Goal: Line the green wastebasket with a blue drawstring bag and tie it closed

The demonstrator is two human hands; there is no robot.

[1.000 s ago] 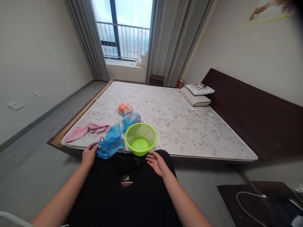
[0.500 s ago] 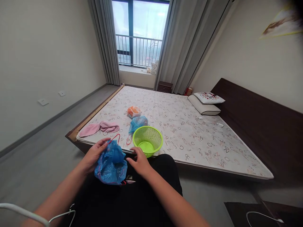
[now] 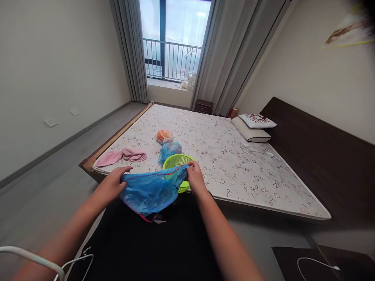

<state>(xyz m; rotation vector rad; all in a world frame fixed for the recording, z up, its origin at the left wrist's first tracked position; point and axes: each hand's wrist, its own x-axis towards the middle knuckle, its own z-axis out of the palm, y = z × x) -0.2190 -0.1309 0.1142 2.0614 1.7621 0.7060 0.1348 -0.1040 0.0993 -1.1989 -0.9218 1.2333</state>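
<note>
A blue plastic bag (image 3: 149, 193) with a red drawstring along its edge is stretched sideways above my lap. My left hand (image 3: 113, 184) grips its left end, and my right hand (image 3: 195, 177) pinches its upper right corner. Just behind the bag, a green plastic basket (image 3: 177, 159) sits at the mattress edge, partly covered by the bag. Beyond the basket lies another blue plastic bag (image 3: 170, 150), bunched up. Past that rests a clear bag with something orange (image 3: 164, 136) inside.
A pink cloth (image 3: 121, 157) lies on the letter-patterned mattress (image 3: 234, 168) near its left corner. Two pillows (image 3: 254, 127) are by the dark headboard (image 3: 310, 144). A white cable (image 3: 32, 257) crosses the lower left.
My right hand has moved from beside the basket up and right, taking hold of the bag's edge. The crumpled bag is now spread wide between both hands, covering part of the basket.
</note>
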